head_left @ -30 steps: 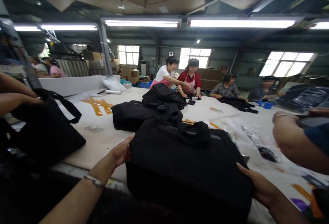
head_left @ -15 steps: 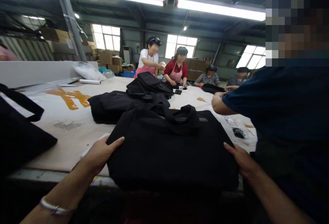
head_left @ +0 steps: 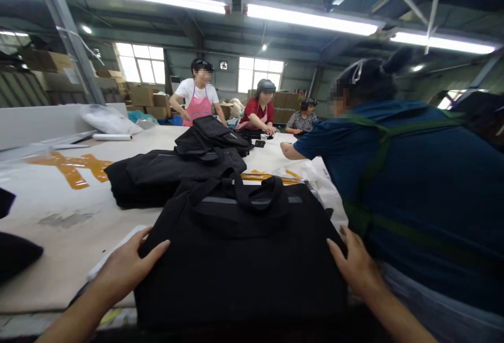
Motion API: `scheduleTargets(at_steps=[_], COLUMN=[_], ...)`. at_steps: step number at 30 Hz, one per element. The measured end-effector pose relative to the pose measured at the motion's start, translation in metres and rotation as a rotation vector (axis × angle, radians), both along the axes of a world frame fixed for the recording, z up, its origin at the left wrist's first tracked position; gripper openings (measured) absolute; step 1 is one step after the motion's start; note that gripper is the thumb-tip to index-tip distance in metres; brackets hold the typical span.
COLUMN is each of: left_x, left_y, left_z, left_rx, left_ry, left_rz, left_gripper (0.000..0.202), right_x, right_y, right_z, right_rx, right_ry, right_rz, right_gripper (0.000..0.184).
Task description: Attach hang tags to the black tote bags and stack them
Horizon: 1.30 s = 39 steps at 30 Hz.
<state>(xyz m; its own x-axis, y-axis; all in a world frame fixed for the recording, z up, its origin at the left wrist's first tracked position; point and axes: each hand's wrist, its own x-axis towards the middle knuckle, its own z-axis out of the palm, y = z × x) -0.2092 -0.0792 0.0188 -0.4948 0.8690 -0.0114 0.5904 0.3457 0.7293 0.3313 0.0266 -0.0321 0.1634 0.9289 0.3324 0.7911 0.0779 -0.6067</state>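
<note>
A black fabric bag (head_left: 244, 259) with looped handles lies flat at the near edge of the big work table (head_left: 63, 227). My left hand (head_left: 126, 267) grips its left side, thumb on top. My right hand (head_left: 354, 264) clasps its right side, fingers pressed against the cloth. Both hands hold the bag between them.
More black bags (head_left: 173, 169) are stacked further along the table. A person in a blue top (head_left: 413, 185) leans over the table close on my right. Several other workers (head_left: 197, 101) sit at the far end. Another dark bag's corner (head_left: 16, 251) lies at the left.
The view has swung left and the person in blue now fills the right. The bag has slid a little nearer the table's front edge, with both hands still on its sides.
</note>
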Motion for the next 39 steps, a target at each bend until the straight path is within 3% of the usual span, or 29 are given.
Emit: scheduleTargets(at_steps=[2,4,7,9,11,16,19,23,27,29,32,35,39], left_x=[0.002,0.019,0.061,0.087,0.1,0.095,0.091,0.092,0.104,0.118,0.147,0.173,0.19], left_y=[0.011,0.026,0.05,0.062,0.068,0.063,0.061,0.067,0.071,0.074,0.087,0.117,0.165], left_z=[0.019,0.044,0.077,0.081,0.067,-0.001,-0.017,-0.005,0.029,0.05,0.072,0.076,0.06], left_rx=[0.012,0.058,0.12,0.101,0.057,-0.045,-0.067,-0.063,-0.034,-0.003,0.027,-0.011,-0.01], left_ry=[0.365,0.638,0.767,0.761,0.723,0.604,0.608,0.572,0.637,0.684,0.699,0.743,0.781], left_rz=[-0.109,-0.229,-0.372,-0.445,-0.487,-0.583,-0.593,-0.583,-0.547,-0.643,-0.964,-1.146,-1.101], left_gripper=[0.07,0.066,0.066,0.069,0.073,0.076,0.077,0.076,0.076,0.08,0.099,0.111,0.105], right_x=[-0.006,-0.019,-0.048,-0.067,-0.081,-0.091,-0.088,-0.088,-0.09,-0.09,-0.089,-0.088,-0.083], right_y=[0.001,0.008,0.025,0.037,0.043,0.037,0.034,0.036,0.033,0.031,0.031,0.032,0.033], right_z=[0.021,0.052,0.102,0.119,0.113,0.038,0.015,0.027,0.04,0.042,0.041,0.043,0.047], right_rx=[0.115,0.169,0.253,0.265,0.181,-0.246,-0.304,-0.338,-0.375,-0.379,-0.384,-0.397,-0.394], right_ry=[-0.254,-0.417,-0.479,-0.485,-0.518,-0.581,-0.573,-0.542,-0.549,-0.548,-0.538,-0.521,-0.478], right_rz=[0.122,0.236,0.312,0.323,0.325,0.396,0.41,0.422,0.399,0.398,0.411,0.413,0.426], right_gripper=[0.06,0.054,0.057,0.064,0.071,0.082,0.083,0.082,0.082,0.083,0.084,0.085,0.089])
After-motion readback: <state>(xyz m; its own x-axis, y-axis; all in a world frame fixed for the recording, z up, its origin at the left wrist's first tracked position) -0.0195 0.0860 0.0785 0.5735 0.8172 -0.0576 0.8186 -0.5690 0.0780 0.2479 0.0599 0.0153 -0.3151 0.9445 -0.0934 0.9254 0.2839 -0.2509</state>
